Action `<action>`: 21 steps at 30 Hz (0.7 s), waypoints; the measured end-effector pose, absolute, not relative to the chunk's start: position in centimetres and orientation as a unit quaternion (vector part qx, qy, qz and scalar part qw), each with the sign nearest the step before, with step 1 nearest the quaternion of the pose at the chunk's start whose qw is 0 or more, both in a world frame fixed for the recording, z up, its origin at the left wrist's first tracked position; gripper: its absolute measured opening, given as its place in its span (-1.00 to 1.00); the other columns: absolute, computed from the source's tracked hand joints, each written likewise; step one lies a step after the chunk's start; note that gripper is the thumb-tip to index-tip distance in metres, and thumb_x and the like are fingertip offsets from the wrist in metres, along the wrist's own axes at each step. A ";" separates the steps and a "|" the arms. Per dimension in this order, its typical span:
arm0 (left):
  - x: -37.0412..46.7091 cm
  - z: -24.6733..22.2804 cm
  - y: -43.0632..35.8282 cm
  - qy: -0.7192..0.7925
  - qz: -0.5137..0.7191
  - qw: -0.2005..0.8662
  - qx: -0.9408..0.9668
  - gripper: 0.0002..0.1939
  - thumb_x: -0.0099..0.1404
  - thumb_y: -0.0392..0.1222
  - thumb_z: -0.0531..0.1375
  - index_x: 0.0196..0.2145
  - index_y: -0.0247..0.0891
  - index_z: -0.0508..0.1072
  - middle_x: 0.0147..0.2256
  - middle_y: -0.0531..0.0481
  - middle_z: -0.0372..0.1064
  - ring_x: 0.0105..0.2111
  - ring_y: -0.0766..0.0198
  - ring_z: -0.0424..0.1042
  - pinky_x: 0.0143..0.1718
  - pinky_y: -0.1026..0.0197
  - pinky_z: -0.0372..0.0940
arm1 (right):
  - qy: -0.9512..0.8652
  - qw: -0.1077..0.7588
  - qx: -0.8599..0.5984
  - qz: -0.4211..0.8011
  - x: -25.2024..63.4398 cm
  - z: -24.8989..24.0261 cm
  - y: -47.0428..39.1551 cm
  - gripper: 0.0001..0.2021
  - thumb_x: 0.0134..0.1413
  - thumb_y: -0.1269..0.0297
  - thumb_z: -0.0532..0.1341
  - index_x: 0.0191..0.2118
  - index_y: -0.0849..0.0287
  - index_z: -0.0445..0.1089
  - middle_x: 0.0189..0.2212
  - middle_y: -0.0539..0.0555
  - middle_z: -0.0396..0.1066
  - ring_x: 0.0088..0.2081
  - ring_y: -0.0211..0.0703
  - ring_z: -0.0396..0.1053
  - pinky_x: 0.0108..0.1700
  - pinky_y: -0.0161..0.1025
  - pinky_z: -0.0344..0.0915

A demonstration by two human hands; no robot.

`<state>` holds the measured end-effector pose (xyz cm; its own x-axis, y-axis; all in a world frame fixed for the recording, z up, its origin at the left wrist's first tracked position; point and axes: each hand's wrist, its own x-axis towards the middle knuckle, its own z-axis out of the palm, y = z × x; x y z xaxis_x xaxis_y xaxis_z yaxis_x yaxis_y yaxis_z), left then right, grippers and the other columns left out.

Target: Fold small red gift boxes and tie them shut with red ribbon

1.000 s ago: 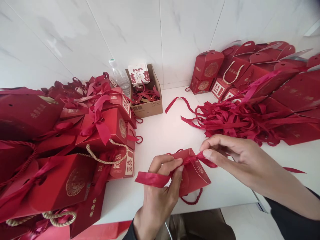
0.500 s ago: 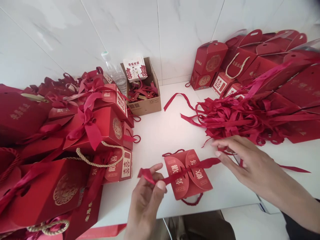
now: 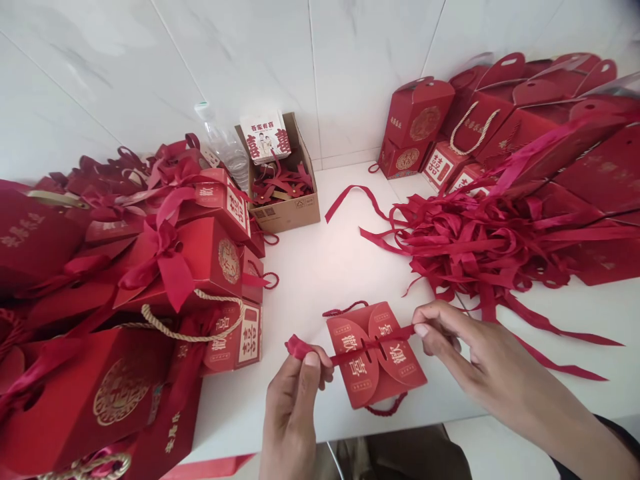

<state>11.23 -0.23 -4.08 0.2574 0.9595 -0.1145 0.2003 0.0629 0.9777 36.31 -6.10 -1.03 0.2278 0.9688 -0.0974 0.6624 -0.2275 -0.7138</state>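
Note:
A small red gift box (image 3: pixel 350 387) with gold characters lies near the front edge of the white table, its dark red cord handles at two opposite sides. Across its top runs a red ribbon (image 3: pixel 345 359), passing over the slots where the two rounded flaps meet. At the left of the box, my left hand (image 3: pixel 295 393) pinches one end of the ribbon, and a folded tail sticks out past the fingers. My right hand (image 3: pixel 450 337) pinches the ribbon at the box's right edge. Between the two hands the ribbon looks taut.
A heap of loose red ribbons (image 3: pixel 465 240) lies on the right, before stacked red boxes (image 3: pixel 417 120). Finished-looking boxes with bows (image 3: pixel 200 253) crowd the left side. At the wall stand a cardboard box (image 3: pixel 290 213) holding cards and red pieces, and a clear plastic bottle (image 3: pixel 225 147).
My right hand has moved left and down to the box's edge, now gripping the ribbon there. The ribbon has straightened, and my left fingers have closed more tightly on its end.

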 end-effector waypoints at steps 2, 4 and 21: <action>11.0 -4.3 -0.2 0.499 0.366 0.528 0.581 -0.72 0.54 0.07 0.13 -0.21 -0.09 0.55 -0.21 -0.03 0.54 -0.20 0.18 0.50 -0.24 0.23 0.42 | -0.524 0.303 -0.750 0.267 36.1 -1.1 -6.3 -0.69 0.44 -0.10 0.10 -0.18 -0.03 0.42 -0.38 0.03 0.59 -0.38 -0.05 0.56 -0.53 -0.24 0.37; 11.3 -3.7 -0.1 0.490 0.394 0.533 0.567 -0.74 0.54 0.05 0.15 -0.02 -0.05 0.58 0.03 -0.06 0.57 0.06 0.07 0.52 0.01 0.11 0.46 | -0.488 0.337 -0.765 0.251 35.8 -0.9 -6.4 -0.69 0.38 -0.13 0.17 -0.11 -0.05 0.48 -0.18 0.09 0.65 -0.17 0.07 0.63 -0.52 -0.23 0.41; 15.1 1.5 3.3 0.355 0.271 0.346 0.825 -0.78 0.49 -0.27 0.16 -0.36 -0.17 0.45 -0.43 0.08 0.46 -0.38 0.23 0.37 -0.23 0.10 0.27 | -0.690 0.373 -0.595 0.176 32.8 1.2 -4.0 -0.83 0.49 0.39 0.13 0.02 -0.05 0.36 -0.15 0.00 0.51 -0.10 -0.14 0.51 -0.01 -0.16 0.46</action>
<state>15.13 3.26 1.48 0.6002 0.7739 0.2021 0.3984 -0.5083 0.7635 32.81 -4.03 1.18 -0.0137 0.9522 0.3053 0.6889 0.2303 -0.6873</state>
